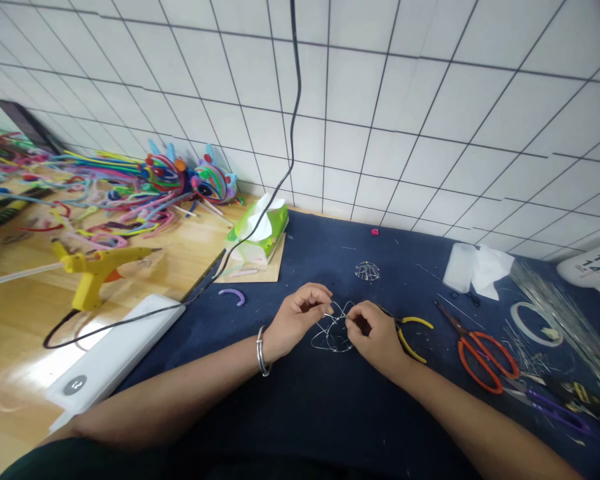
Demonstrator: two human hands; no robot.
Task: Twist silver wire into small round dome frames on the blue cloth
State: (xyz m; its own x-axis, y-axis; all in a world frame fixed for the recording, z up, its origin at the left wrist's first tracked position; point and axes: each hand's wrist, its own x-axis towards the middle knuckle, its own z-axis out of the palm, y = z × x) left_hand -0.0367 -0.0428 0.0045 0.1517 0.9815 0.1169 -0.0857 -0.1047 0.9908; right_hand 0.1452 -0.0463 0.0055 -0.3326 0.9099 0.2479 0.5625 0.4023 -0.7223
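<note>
Clock read from the wire frame, 12 toward the wall. Both forearms run in from the lower edge, the left with a silver bangle [263,351] at 9.

Left hand [300,319], at 9: thumb and fingertips pinched together on wire, the other fingers loosely curled. Right hand [375,335], at 3: thumb and index pinched at the frame's near-right upper side, remaining fingers folded under, mostly hidden. Hands apart, the wire frame [337,323] between them, low over the dark blue mat [300,413]. Its loops partly covered by fingertips; which strand each pinches is hard to make out.

Yellow-handled pliers [414,322] at 3, just beside the right hand, which hides part of their head. Orange scissors [487,360], farther at 3 to 4. Small wire dome [367,271] at 1, apart from the hands, joints too small to read. White mug [587,267] at 2 to 3, cut off by the right edge.
</note>
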